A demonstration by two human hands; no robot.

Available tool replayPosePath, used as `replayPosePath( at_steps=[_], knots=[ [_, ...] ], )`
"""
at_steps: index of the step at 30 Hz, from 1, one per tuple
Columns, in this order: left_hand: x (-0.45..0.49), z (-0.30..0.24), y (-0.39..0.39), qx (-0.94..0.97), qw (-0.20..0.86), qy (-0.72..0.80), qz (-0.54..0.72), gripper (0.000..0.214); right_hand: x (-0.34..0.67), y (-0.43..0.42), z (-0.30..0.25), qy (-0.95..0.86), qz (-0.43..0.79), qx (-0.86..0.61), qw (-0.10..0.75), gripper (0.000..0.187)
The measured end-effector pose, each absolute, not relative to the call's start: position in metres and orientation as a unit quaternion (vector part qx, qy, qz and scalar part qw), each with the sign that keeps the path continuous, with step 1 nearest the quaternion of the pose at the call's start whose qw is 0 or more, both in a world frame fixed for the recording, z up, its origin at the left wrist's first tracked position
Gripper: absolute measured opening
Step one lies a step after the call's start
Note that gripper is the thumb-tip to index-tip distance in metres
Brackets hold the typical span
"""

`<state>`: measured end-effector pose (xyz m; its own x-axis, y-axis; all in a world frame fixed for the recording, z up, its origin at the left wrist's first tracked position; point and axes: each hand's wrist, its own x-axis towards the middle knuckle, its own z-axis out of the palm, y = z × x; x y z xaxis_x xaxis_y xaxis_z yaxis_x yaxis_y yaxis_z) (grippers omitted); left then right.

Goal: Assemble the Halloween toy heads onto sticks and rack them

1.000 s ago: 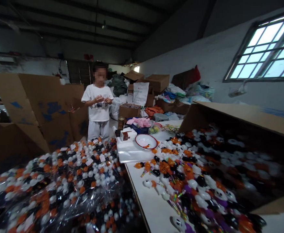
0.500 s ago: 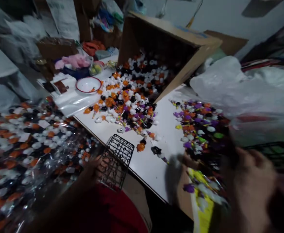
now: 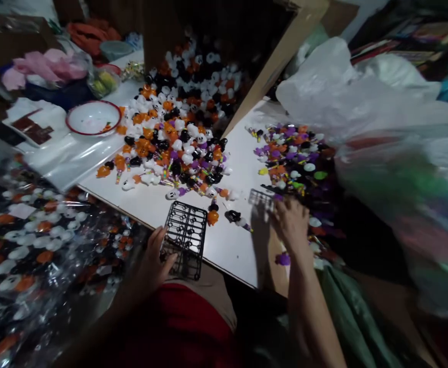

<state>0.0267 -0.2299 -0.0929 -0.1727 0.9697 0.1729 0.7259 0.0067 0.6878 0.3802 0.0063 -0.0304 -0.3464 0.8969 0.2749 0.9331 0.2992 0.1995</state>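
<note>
My left hand (image 3: 158, 260) is closed on the edge of a black plastic grid frame (image 3: 186, 230), thumb on top, held tilted over the table's front edge. My right hand (image 3: 291, 222) reaches down by the pile of small purple, orange, white and black figures (image 3: 290, 148). Its fingers are curled around what looks like a second black grid frame, seen nearly edge-on and mostly hidden; a grid-patterned shadow falls on the white table (image 3: 229, 253) beside it. Between the hands lie a loose orange pumpkin figure (image 3: 212, 217) and a black figure (image 3: 233, 216).
A cardboard box (image 3: 275, 66) on its side spills ghost and pumpkin figures (image 3: 170, 140) onto the table. A red-rimmed white bowl (image 3: 78, 116) stands at the left. Clear bags of figures (image 3: 36, 240) lie below left; plastic bags (image 3: 346, 97) crowd the right.
My right hand has moved left and away from me, from the far right to the edge of the purple pile. My left hand still holds its grid. The view has tilted down.
</note>
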Motion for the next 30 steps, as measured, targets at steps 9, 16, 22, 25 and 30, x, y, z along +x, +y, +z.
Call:
replayPosePath(
  at_steps=[9, 16, 22, 25, 30],
  knots=[
    [0.038, -0.088, -0.148, 0.808, 0.049, 0.576, 0.116, 0.062, 0.301, -0.002, -0.013, -0.876, -0.056, -0.469, 0.099, 0.031],
    [0.035, -0.085, -0.129, 0.791, 0.013, 0.594, 0.146, 0.052, 0.23, 0.006, -0.052, -0.938, 0.052, -0.342, -0.016, 0.021],
    [0.028, -0.046, -0.043, 0.759, 0.026, 0.647, 0.067, 0.03, 0.246, -0.012, -0.032, -0.867, 0.236, -0.381, 0.218, 0.019],
    [0.028, -0.044, -0.015, 0.763, 0.058, 0.644, 0.005, 0.032, 0.226, -0.04, -0.04, -0.772, 0.341, -0.439, 0.308, 0.03],
    [0.0, -0.026, -0.025, 0.704, 0.069, 0.691, 0.149, 0.039, 0.205, -0.056, -0.077, -0.729, 0.381, -0.486, 0.295, 0.035]
  ],
)
